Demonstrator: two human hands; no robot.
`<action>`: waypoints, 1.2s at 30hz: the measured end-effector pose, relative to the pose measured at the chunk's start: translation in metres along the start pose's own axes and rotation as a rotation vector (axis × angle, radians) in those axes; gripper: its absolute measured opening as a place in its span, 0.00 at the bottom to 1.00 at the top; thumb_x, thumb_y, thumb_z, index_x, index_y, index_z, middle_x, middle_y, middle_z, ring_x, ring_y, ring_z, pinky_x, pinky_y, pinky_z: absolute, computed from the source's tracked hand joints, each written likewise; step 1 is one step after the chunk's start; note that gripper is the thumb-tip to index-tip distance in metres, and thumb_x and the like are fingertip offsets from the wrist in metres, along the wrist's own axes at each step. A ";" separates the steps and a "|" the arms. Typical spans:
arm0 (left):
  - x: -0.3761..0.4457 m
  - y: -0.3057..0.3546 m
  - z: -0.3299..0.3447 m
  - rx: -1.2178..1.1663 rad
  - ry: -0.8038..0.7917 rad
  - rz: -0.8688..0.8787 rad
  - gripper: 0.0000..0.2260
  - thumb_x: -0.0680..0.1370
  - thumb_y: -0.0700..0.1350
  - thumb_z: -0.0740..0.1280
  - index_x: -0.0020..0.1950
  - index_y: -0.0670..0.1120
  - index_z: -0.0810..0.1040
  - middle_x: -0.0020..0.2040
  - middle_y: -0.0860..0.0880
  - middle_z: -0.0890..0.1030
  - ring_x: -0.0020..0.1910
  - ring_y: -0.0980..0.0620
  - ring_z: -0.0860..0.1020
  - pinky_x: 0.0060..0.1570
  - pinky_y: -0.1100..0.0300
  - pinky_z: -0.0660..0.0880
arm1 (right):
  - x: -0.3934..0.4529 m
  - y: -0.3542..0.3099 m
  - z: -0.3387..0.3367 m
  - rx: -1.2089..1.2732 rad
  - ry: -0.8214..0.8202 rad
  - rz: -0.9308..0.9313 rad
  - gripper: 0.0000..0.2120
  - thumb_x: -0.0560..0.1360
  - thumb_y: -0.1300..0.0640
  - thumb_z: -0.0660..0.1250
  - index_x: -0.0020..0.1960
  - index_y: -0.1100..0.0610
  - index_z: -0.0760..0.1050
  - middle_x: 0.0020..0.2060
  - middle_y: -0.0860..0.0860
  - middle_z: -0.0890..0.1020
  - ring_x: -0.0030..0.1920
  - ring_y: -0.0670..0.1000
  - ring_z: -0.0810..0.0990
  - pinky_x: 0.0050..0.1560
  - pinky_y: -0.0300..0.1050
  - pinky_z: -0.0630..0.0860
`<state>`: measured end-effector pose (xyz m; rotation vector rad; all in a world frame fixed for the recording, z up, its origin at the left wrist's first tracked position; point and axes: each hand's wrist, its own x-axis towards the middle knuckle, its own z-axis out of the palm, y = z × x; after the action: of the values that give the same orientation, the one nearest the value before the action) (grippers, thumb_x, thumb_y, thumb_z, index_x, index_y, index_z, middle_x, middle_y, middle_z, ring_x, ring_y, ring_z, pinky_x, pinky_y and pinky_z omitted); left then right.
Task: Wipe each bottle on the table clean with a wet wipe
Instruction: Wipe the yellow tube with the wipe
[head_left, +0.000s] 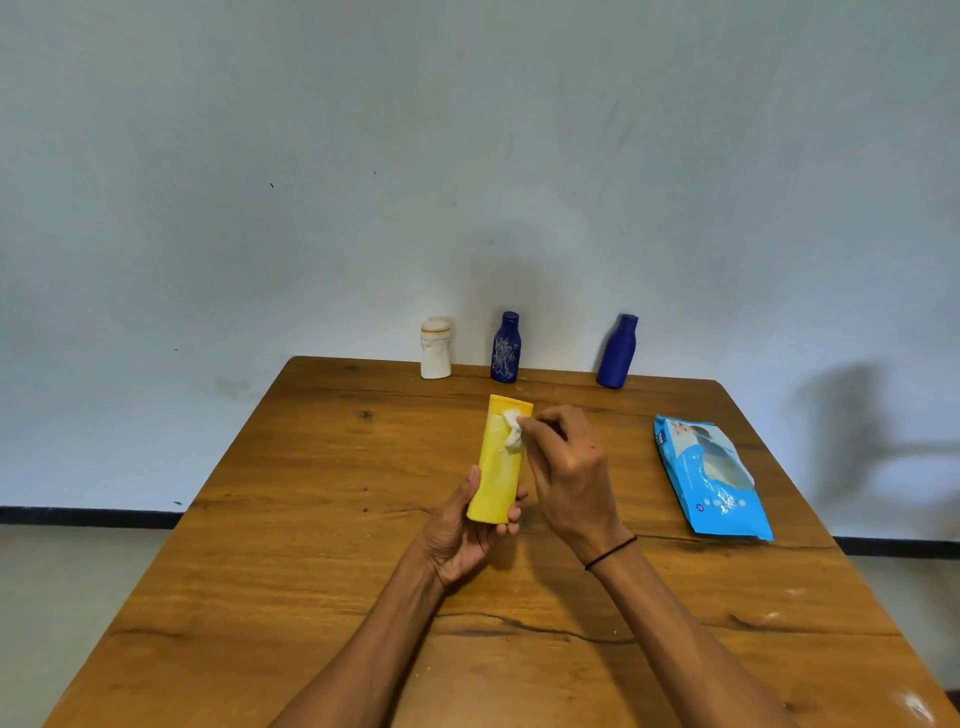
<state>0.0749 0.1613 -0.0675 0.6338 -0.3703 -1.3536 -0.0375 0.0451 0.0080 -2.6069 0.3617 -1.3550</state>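
Observation:
A yellow bottle (500, 465) is held above the middle of the wooden table (311, 519), its lower end gripped by my left hand (465, 530). My right hand (569, 470) pinches a small crumpled white wet wipe (513, 430) and presses it on the bottle's upper part. At the table's far edge stand a white bottle (435, 349), a dark blue bottle with white smears (506, 348) and a plain blue bottle (618, 352).
A blue pack of wet wipes (709, 478) lies flat on the table to the right of my hands. A pale wall rises right behind the table's far edge. A black band circles my right wrist.

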 end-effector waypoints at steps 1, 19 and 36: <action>0.000 -0.001 0.001 0.016 0.001 -0.003 0.39 0.61 0.61 0.86 0.57 0.32 0.82 0.42 0.39 0.81 0.36 0.48 0.82 0.33 0.61 0.82 | 0.004 -0.001 -0.002 -0.012 0.035 0.020 0.15 0.81 0.57 0.61 0.56 0.65 0.82 0.49 0.61 0.79 0.48 0.58 0.80 0.42 0.49 0.82; 0.004 -0.002 0.007 0.133 0.036 0.051 0.36 0.64 0.60 0.85 0.60 0.36 0.82 0.45 0.38 0.83 0.38 0.48 0.82 0.35 0.59 0.82 | 0.003 0.006 0.000 -0.171 -0.004 -0.209 0.19 0.82 0.56 0.62 0.66 0.66 0.78 0.56 0.62 0.75 0.54 0.58 0.74 0.42 0.50 0.82; 0.002 0.005 0.006 0.294 0.141 0.157 0.31 0.65 0.64 0.83 0.53 0.40 0.86 0.46 0.39 0.83 0.37 0.50 0.81 0.33 0.62 0.79 | 0.012 0.014 -0.003 -0.255 -0.176 -0.434 0.16 0.77 0.59 0.70 0.62 0.64 0.81 0.54 0.62 0.81 0.56 0.58 0.74 0.47 0.52 0.81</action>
<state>0.0763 0.1582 -0.0600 0.9194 -0.4991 -1.1068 -0.0350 0.0281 0.0150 -3.1232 -0.0711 -1.2438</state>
